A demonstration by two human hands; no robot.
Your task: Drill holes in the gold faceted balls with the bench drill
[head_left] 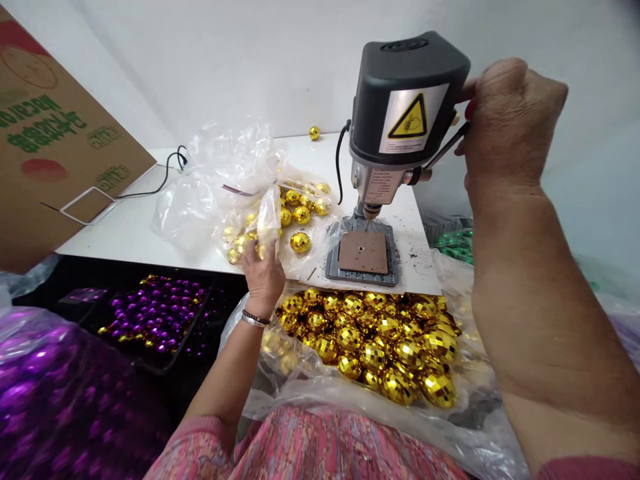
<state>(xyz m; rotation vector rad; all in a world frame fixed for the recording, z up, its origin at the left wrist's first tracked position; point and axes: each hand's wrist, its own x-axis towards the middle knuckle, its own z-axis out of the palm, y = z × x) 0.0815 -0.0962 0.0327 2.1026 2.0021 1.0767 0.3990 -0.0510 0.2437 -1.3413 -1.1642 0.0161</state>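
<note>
High on the right, my right hand [515, 120] is closed around the feed lever [450, 147] of a small bench drill press [405, 100]. Its drill bit [369, 223] points down, above a brown board [364, 252] with a hole in it, and no ball lies on that board. To the left, my left hand [265, 270] reaches onto shiny gold mirror balls [245, 241] at a clear plastic bag [215, 173]. Its fingers are stretched out and partly hidden among the balls. A single gold ball [301, 243] lies between this hand and the press.
Below the white table [195, 247], many gold balls [373, 353] fill a plastic-lined container at my lap. Purple balls [155, 313] lie in a dark tray on the left. A cardboard box [65, 133] and a black cable [173, 160] are at the left; dark shavings surround the press.
</note>
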